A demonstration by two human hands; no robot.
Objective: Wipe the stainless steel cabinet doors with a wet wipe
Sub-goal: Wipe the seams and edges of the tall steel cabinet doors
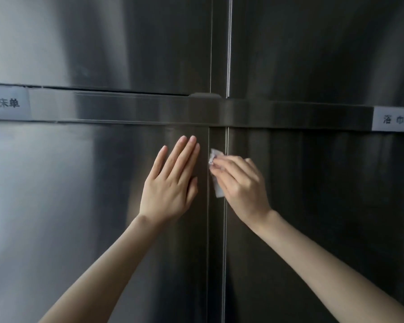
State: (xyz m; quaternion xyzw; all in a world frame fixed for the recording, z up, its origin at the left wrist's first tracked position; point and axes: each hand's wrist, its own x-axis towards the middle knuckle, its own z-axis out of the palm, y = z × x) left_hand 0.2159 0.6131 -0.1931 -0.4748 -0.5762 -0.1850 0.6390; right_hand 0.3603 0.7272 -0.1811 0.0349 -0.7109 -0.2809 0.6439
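Flat, fingers spread, the left hand (170,183) braces the lower left door (68,206); right hand (240,183) presses wet wipe (216,176), grip clenched.

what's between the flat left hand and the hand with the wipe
In the head view, only bare steel: the left hand lies flat on the lower left door, and the narrow center strip separates it from the right hand pressing the wet wipe.

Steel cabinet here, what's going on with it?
A person is wiping a stainless steel cabinet. The right hand presses a white wet wipe against the narrow vertical strip between the two lower doors, just under the horizontal rail. The left hand lies flat and open on the lower left door. Paper labels sit at both rail ends.
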